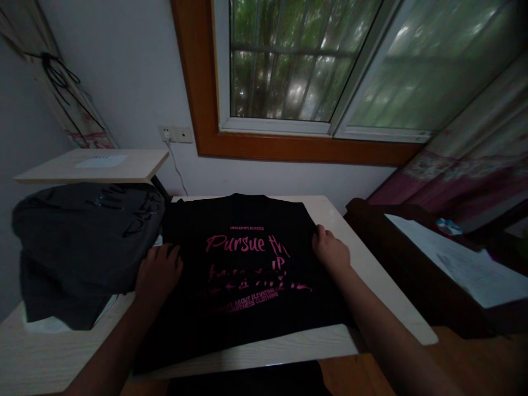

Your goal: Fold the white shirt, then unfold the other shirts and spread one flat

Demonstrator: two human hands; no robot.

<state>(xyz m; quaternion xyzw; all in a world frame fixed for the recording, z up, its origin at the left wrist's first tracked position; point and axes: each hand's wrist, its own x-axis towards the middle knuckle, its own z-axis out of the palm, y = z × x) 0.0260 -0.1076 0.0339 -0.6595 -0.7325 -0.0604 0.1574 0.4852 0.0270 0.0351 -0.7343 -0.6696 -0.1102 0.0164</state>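
A black T-shirt (247, 212) with pink lettering lies spread, print up, over a pale wooden table, its collar toward the window. Its middle has creases that break up the lettering, and the lower left corner hangs at the table's front edge. My left hand (160, 275) is at the shirt's left side, fingers curled onto the cloth, the thumb hidden. On the opposite side, my right hand (332, 250) pinches the shirt's right edge near the sleeve.
Left of the shirt, a dark grey garment (82, 236) is heaped on the table (396, 313), below a small raised shelf (140, 159) bearing a paper. A cable runs from a wall socket (175, 134). Right of the table stands a dark brown piece of furniture (383, 247) with a white sheet (454, 264).
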